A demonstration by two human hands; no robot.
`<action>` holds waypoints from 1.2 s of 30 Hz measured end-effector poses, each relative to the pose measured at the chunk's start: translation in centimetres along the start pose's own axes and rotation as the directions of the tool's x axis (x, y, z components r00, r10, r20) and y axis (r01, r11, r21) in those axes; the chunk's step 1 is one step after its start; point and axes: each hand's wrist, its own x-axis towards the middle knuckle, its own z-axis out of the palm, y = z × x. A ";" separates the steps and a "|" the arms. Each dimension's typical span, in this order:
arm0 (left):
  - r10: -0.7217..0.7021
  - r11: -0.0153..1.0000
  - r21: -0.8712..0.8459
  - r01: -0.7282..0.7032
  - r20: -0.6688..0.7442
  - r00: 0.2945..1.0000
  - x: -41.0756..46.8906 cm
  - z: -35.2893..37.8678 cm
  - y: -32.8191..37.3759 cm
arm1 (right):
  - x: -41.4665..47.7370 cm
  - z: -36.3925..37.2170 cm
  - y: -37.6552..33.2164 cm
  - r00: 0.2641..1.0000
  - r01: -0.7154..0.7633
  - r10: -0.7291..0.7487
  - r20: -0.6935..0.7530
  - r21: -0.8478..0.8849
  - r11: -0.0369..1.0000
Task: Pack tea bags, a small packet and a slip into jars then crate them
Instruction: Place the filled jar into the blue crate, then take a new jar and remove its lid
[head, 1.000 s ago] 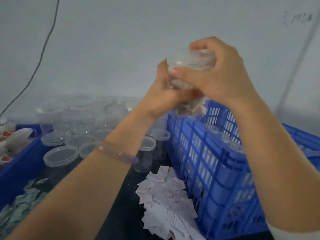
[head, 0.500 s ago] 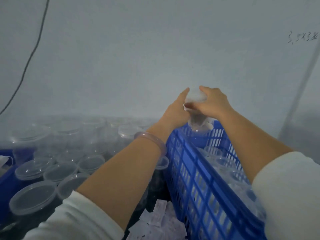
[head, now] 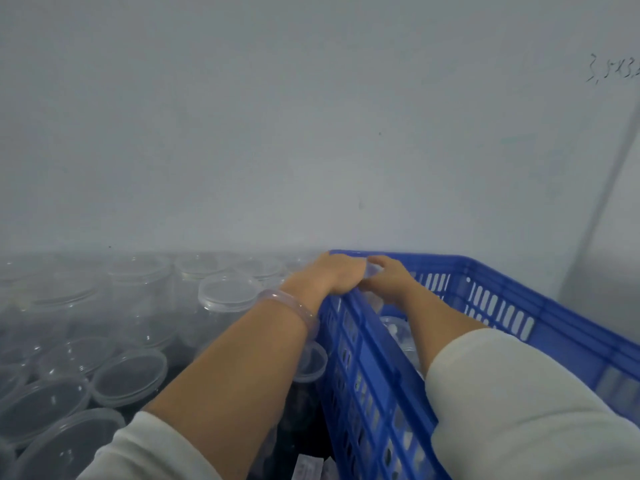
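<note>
Clear jar (head: 374, 270): see-through plastic with a round clear lid. Only a sliver of the lid shows, between the left hand (head: 332, 275) and the right hand (head: 391, 282), at the far left corner of the blue crate (head: 485, 270). Its body is hidden.
Blue crate: slotted plastic walls, lying under the hands and stretching to their right.
Crate contents: more lidded clear jars (head: 398, 329) stand below the right forearm. What they hold is too blurred to tell.
Jars outside the crate (head: 228, 292): a crowd of clear lidded jars left of the left hand and forearm, packed side by side. Their contents cannot be made out.
Right hand: reaches down into the crate corner, fingers curled over the jar's lid and gripping it. A white sleeve is pushed up the forearm.
Left hand: back upward, lying over the crate's corner rim and touching the right hand. Its fingers bend out of sight past the rim, so I cannot tell whether they hold the jar or the rim.
Bracelet (head: 294, 304): pale and translucent, on the left wrist.
</note>
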 end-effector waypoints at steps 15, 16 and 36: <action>0.011 1.000 0.005 -0.010 -0.306 0.952 -0.9 1.1 -0.6 | 3.2 0.3 1.4 0.983 -0.063 0.096 0.159 -0.199 0.978; 0.051 0.998 0.058 -0.035 -0.296 0.954 -1.8 0.6 -0.6 | 3.3 0.2 1.3 0.984 -0.045 0.089 0.153 -0.268 0.962; -0.404 0.884 -0.404 0.237 -0.401 0.822 -16.6 1.9 -12.0 | -10.9 14.5 -8.7 0.881 0.473 -0.422 0.214 -0.411 0.779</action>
